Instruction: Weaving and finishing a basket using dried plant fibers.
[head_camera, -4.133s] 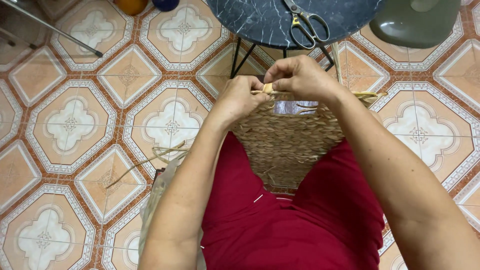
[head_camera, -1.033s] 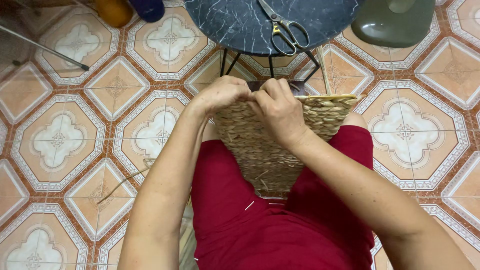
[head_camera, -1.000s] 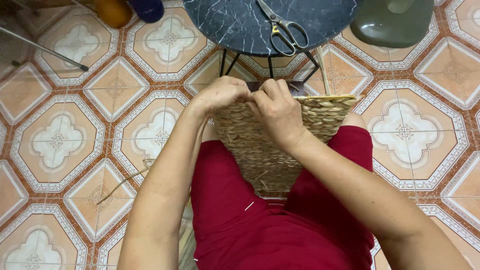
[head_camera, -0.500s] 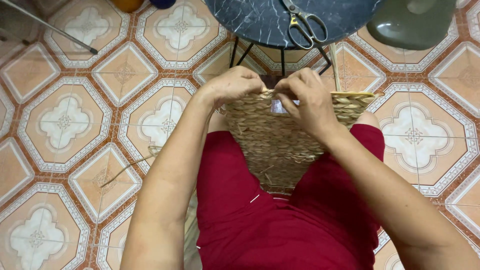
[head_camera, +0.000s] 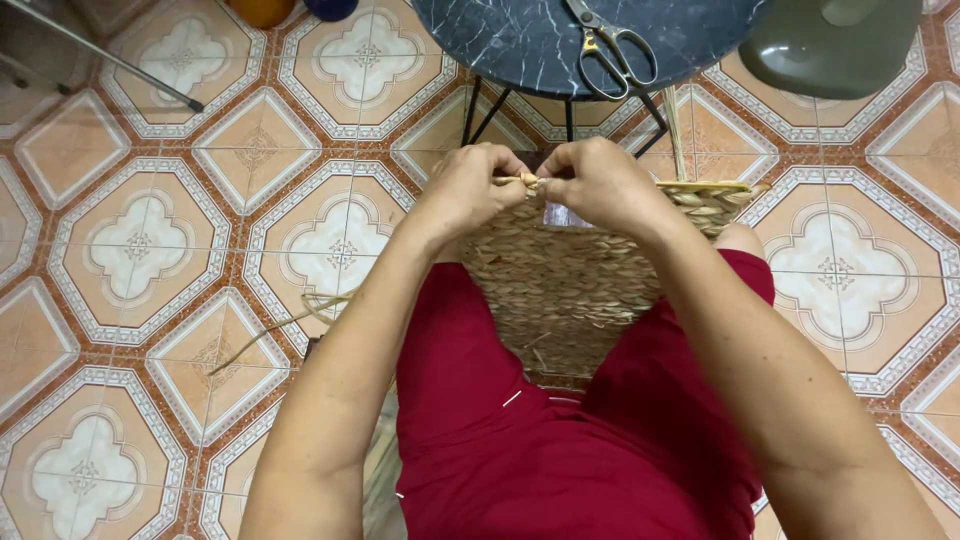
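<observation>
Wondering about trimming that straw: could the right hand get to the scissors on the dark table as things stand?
Probably yes: the scissors lie uncovered on the table just beyond the right hand, nothing between them, though it now pinches a straw strand.

Only one label-ish thing can be spotted, a small pale rectangular tag (head_camera: 562, 214) with a hint of blue, tucked just inside the woven basket (head_camera: 570, 290) rim below the right hand (head_camera: 600, 185).

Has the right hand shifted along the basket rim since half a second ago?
Yes. The right hand has slid left along the woven basket rim, away from its right corner, meeting the left hand.
</observation>
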